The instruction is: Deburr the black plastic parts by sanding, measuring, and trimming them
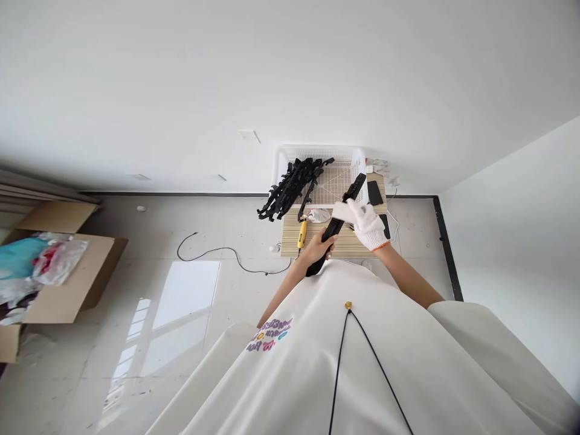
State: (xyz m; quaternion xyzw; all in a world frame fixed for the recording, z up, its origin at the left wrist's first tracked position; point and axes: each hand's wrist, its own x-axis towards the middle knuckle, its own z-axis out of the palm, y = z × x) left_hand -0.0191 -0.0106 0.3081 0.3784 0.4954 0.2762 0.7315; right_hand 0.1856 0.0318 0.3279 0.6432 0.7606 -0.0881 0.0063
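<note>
My left hand (318, 249), bare, is wrapped round the lower half of a long black plastic part (335, 228). The part slants up to the right, its lower end close to my shirt and its upper end over the basket. My right hand (365, 225) wears a white knitted glove with an orange cuff. Its fingers are closed on a flat whitish piece (342, 212) lying across the middle of the black part; its kind I cannot make out. Behind my hands, a heap of similar black plastic parts (294, 186) lies in a white plastic basket (319, 149), some ends sticking out over the rim.
A yellow corded rotary tool (301, 234) lies on the wooden table (290, 241). Two dark flat objects are at the table's right, one a phone (385, 226). A black cable (235, 252) trails over the floor. An open carton (77, 278) stands far left. Walls rise behind and right.
</note>
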